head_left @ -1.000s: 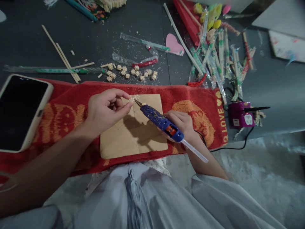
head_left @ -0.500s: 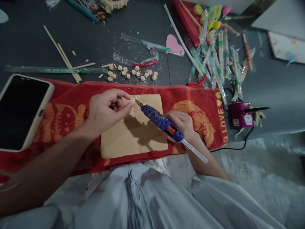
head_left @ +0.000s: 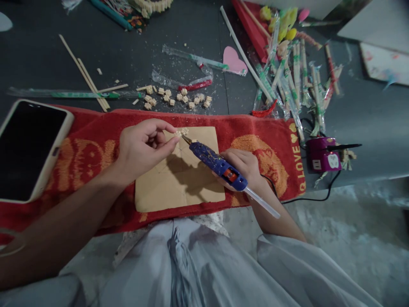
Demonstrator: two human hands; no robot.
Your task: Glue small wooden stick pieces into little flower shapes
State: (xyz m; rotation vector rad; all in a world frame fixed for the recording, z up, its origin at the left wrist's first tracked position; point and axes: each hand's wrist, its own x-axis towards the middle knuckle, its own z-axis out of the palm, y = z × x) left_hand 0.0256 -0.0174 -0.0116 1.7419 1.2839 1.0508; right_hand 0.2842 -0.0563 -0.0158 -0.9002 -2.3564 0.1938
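Note:
Between thumb and forefinger, my left hand [head_left: 143, 143] pinches a small cluster of pale wooden pieces [head_left: 183, 132] over the top edge of a tan board [head_left: 159, 192]. My right hand [head_left: 243, 166] is wrapped round a blue hot glue gun [head_left: 212, 161]. Its metal nozzle points up and left, at or very near the cluster; whether it touches I cannot tell. A clear glue stick [head_left: 263, 204] juts from the gun's back end. The board lies on a red towel [head_left: 121, 123] with orange patterns.
Loose wooden bits [head_left: 166, 97] and thin sticks [head_left: 84, 76] lie behind the towel. A phone [head_left: 32, 149] rests at left. Wrapped stick bundles [head_left: 295, 76], a pink heart [head_left: 234, 59] and a purple power socket block [head_left: 323, 154] with a black cord are at right.
Hardly anything differs. The view has shifted very slightly; both hands keep their place, with the glue gun's nozzle still by the wooden cluster.

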